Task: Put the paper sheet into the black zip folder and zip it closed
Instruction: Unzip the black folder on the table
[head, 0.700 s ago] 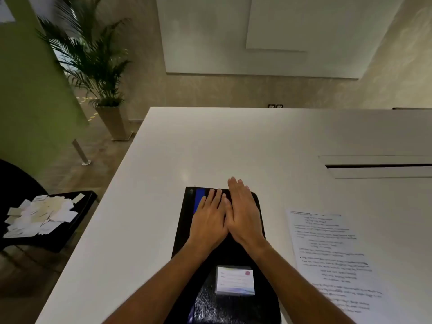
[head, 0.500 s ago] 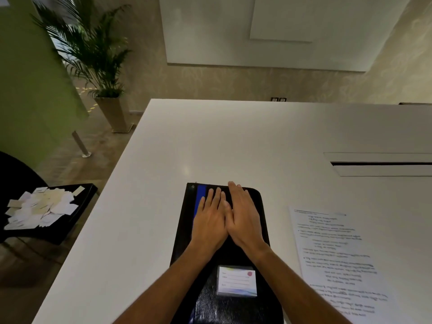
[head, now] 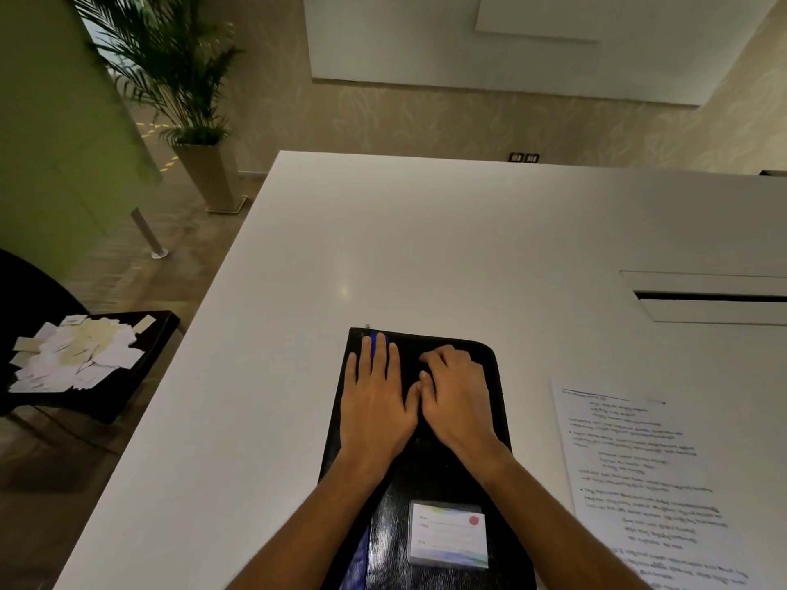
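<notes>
- The black zip folder (head: 419, 462) lies closed on the white surface (head: 383, 249) in front of me, its label card (head: 448, 535) near my end.
- My left hand (head: 374, 402) rests flat on its cover, fingers spread, gripping nothing.
- My right hand (head: 458, 396) sits beside it, fingers curled loosely on the cover, thumbs touching.
- The paper sheet (head: 647, 483) lies on the surface, just right of the folder.

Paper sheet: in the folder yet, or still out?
Out. The paper sheet lies flat on the white table, right of the black zip folder.
</notes>
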The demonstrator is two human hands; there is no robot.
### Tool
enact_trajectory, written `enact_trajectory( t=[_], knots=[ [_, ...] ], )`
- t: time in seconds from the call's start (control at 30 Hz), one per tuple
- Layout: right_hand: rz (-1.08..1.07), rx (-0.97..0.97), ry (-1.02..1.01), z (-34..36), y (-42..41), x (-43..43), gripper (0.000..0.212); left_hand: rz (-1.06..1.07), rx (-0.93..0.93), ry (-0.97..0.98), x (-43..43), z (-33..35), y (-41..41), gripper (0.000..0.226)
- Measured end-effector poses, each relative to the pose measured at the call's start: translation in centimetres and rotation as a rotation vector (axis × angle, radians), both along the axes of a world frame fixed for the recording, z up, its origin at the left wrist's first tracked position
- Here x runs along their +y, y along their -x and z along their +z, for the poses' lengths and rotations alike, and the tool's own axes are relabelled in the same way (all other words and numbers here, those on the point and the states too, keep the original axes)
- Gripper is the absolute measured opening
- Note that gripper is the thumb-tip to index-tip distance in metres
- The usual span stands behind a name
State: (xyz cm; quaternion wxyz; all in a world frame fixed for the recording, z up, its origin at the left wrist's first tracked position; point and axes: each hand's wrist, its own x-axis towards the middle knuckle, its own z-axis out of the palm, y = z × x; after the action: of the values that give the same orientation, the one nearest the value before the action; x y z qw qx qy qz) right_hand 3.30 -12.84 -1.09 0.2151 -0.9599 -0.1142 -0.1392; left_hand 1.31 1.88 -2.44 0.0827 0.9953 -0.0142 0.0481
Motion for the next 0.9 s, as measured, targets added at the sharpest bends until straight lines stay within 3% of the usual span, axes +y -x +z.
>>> enact_trajectory(
  t=[0.13,0.4,0.7,0.9],
  knots=[
    [0.054,0.049,0.075,1.7,-4.3,0.4,0.028,0.002,-0.037,0.015,0.0,-0.6,0.0,0.078],
    [0.449,0.244,0.227,3.2,-12.2,3.2,0.056,0.029,-0.102,0.057,-0.1,-1.2,0.0,0.077],
    [0.621,0.231,0.195,3.0,-15.4,6.1,0.019,0.041,-0.137,0.083,-0.2,-1.9,-0.1,0.082],
    [0.677,0.169,0.240,3.0,-16.1,5.4,0.008,0.041,-0.173,0.087,-0.3,-2.4,-0.3,0.091]
  ],
)
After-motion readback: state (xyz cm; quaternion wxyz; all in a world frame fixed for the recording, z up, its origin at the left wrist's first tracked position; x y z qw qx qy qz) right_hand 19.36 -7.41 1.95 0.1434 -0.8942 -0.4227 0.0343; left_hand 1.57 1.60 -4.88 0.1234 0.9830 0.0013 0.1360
